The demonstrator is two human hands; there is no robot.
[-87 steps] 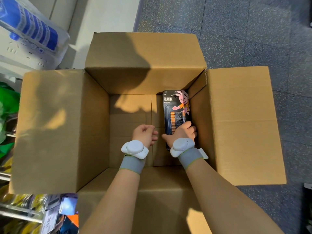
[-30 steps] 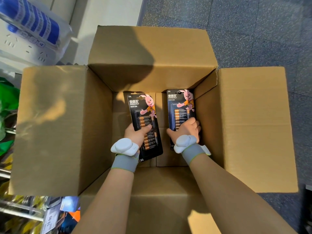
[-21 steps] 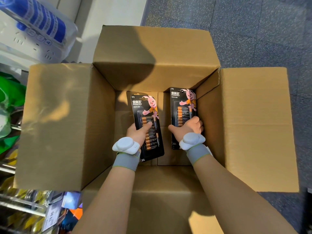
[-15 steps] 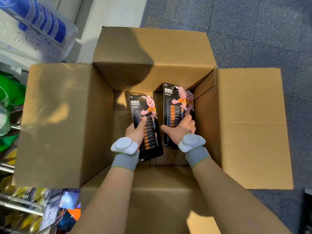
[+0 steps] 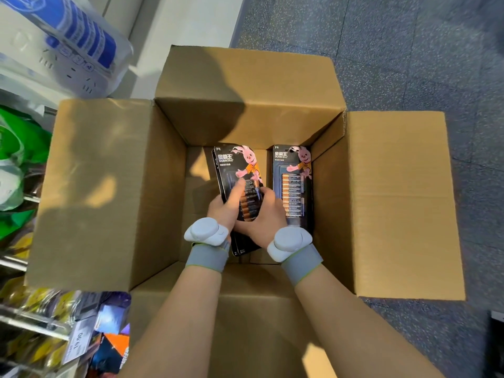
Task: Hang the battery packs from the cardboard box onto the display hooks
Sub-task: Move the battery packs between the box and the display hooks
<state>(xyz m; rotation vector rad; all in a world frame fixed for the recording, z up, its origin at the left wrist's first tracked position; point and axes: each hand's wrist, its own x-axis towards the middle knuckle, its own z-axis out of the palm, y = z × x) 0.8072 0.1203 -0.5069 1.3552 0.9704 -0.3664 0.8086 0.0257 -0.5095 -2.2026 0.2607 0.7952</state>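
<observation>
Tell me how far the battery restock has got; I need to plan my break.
Early stage. Done: nothing shows as hung, and no display hook with a pack is in view. In hand: the left hand and the right hand both grip the held pack inside the cardboard box. Left: the second pack lies by the box's right wall; both packs have yet to go on hooks.

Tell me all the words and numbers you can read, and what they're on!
"7号": held battery pack, top corner.
"金霸王 DURACELL": same pack.
"7号" and "金霸王 DURACELL": other battery pack, lying in the cardboard box.
"19.90", probably, turned sideways: price tag.
Too small: fine print on both packs.
Blurred: blue label on the plastic package.
</observation>
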